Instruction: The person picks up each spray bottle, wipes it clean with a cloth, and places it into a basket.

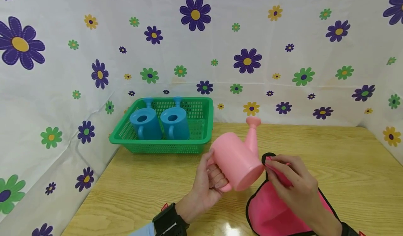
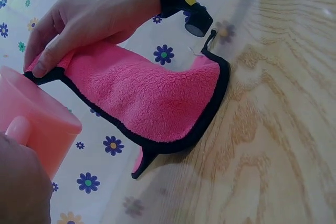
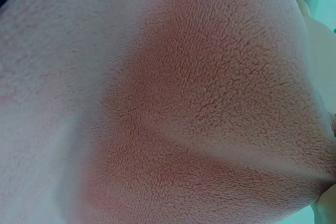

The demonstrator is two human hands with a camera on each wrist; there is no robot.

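Note:
A pink watering can [image 1: 237, 161] is tilted above the table, its spout up and its base turned toward the right. My left hand [image 1: 207, 183] grips it by the handle. With thumb and fingers, my right hand [image 1: 294, 187] pinches the edge of a pink cloth [image 1: 267, 208] with black trim, close beside the can's base. The cloth [image 2: 152, 95] hangs down toward the table in the left wrist view, plush side showing. In the right wrist view the cloth [image 3: 210, 87] fills nearly the whole picture and hides most of the fingers.
A green basket [image 1: 163, 147] stands at the back left of the wooden table [image 1: 352, 166]. Inside it are two blue watering cans, one at the left [image 1: 146, 124] and one beside it [image 1: 175, 123]. A flower-patterned sheet [image 1: 217, 47] rises behind the table.

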